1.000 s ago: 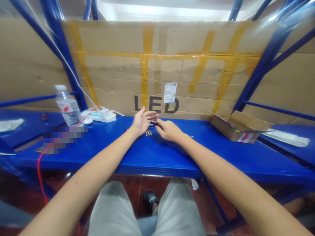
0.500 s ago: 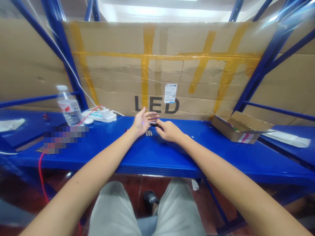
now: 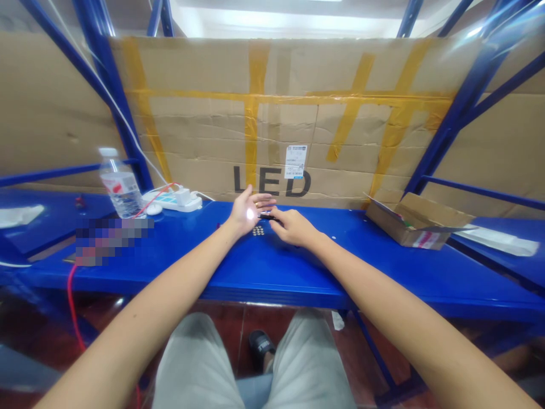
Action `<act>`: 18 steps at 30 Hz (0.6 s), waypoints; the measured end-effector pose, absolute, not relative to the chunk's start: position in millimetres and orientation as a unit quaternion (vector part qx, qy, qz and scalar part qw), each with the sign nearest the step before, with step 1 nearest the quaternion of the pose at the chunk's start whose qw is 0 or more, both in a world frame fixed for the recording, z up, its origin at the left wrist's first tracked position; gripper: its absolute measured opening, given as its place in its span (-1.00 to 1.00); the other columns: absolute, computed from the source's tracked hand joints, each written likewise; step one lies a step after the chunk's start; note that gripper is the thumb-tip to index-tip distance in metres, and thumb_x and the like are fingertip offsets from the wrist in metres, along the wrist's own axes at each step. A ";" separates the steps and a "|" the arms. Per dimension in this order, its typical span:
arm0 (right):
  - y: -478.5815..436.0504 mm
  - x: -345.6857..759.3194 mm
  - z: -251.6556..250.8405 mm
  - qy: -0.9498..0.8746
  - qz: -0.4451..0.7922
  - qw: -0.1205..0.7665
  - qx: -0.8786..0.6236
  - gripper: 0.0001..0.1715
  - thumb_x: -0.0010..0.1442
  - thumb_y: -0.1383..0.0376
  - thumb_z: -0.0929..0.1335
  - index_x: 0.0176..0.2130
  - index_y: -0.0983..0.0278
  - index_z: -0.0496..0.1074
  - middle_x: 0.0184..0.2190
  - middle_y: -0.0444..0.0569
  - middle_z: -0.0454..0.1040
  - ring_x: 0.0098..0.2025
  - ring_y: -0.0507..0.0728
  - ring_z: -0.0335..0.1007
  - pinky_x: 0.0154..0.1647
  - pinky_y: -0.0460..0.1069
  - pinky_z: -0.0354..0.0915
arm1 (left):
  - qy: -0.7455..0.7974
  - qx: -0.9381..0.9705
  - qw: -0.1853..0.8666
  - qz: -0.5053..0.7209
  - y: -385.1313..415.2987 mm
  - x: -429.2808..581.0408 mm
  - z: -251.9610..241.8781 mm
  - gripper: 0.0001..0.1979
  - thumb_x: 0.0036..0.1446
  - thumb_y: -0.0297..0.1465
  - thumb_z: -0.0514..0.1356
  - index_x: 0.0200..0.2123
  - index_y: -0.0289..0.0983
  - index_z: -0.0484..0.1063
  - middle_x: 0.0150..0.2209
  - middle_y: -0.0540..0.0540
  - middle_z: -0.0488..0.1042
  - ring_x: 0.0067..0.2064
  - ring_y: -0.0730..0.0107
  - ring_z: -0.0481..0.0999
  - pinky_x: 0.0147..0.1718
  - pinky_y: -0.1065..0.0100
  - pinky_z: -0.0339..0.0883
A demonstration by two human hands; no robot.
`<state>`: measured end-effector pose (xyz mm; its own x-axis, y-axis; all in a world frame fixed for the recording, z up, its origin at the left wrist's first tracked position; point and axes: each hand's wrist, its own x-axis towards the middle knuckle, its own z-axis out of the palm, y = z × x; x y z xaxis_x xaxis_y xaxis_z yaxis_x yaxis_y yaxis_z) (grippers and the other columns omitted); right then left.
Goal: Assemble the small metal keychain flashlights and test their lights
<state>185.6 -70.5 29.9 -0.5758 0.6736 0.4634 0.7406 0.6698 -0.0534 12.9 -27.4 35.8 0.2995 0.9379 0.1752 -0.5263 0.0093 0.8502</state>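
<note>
My left hand [image 3: 247, 211] is held up above the blue table with its fingers stretched out and the palm turned to the right. A bright white spot of light shines on that palm. My right hand [image 3: 294, 228] is closed around a small black flashlight [image 3: 266, 216], whose front end points left at the palm. Whether the flashlight touches the left fingers I cannot tell. Just below it, several small round silvery pieces like button cells [image 3: 258, 230] lie grouped on the table.
On the blue table [image 3: 272, 272], a water bottle [image 3: 121, 184] and a white power strip [image 3: 174, 199] stand at the left, beside a red cable [image 3: 71, 301]. At the right is an open cardboard box [image 3: 419, 227]. A large taped cardboard panel [image 3: 204, 136] rises behind.
The light spot on my left palm has turned from a faint purple to a bright white. Both hands have stayed almost in place.
</note>
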 end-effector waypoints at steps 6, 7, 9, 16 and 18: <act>-70.7 185.5 29.5 -0.885 -0.072 0.233 -0.397 -0.58 0.32 0.28 0.22 0.10 0.27 0.45 -0.15 0.06 0.61 -0.23 0.18 0.50 -0.26 -0.03 0.19 | 0.229 0.441 0.679 0.541 -29.9 12.6 37.6 -0.37 0.33 -0.02 -0.08 -0.29 -0.43 0.55 -0.26 -0.38 0.60 -0.19 0.10 0.61 -0.20 0.23 0.44; -70.6 185.5 29.5 -0.885 -0.073 0.232 -0.397 -0.58 0.32 0.29 0.22 0.10 0.26 0.45 -0.15 0.05 0.61 -0.23 0.18 0.50 -0.26 -0.03 0.19 | 0.229 0.440 0.679 0.541 -30.5 12.8 38.0 -0.37 0.33 -0.02 -0.08 -0.30 -0.43 0.55 -0.26 -0.38 0.61 -0.19 0.10 0.61 -0.21 0.23 0.44; -70.4 185.5 29.4 -0.886 -0.073 0.231 -0.396 -0.58 0.32 0.29 0.22 0.10 0.25 0.45 -0.15 0.05 0.61 -0.23 0.18 0.50 -0.25 -0.03 0.19 | 0.228 0.438 0.680 0.542 -31.3 13.0 38.6 -0.37 0.33 -0.02 -0.09 -0.30 -0.42 0.55 -0.27 -0.37 0.61 -0.19 0.09 0.61 -0.22 0.22 0.44; -69.6 185.8 29.0 -0.884 -0.076 0.229 -0.400 -0.58 0.31 0.30 0.23 0.09 0.25 0.46 -0.17 0.04 0.62 -0.24 0.18 0.49 -0.26 -0.03 0.19 | 0.226 0.436 0.682 0.541 -31.9 13.2 39.3 -0.36 0.34 -0.02 -0.10 -0.31 -0.42 0.55 -0.28 -0.37 0.60 -0.20 0.10 0.60 -0.21 0.22 0.44; -69.6 185.6 29.0 -0.883 -0.078 0.230 -0.402 -0.60 0.31 0.30 0.23 0.06 0.26 0.47 -0.18 0.05 0.61 -0.24 0.18 0.49 -0.27 -0.03 0.18 | 0.227 0.438 0.682 0.539 -31.8 13.1 39.1 -0.36 0.33 -0.02 -0.10 -0.31 -0.41 0.55 -0.28 -0.36 0.60 -0.21 0.12 0.60 -0.21 0.23 0.44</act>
<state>185.6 -69.6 29.0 -0.5707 0.6737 0.4694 0.7456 0.6647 -0.0475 13.1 -31.8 39.1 0.3148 0.9352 0.1622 -0.5374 0.0347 0.8426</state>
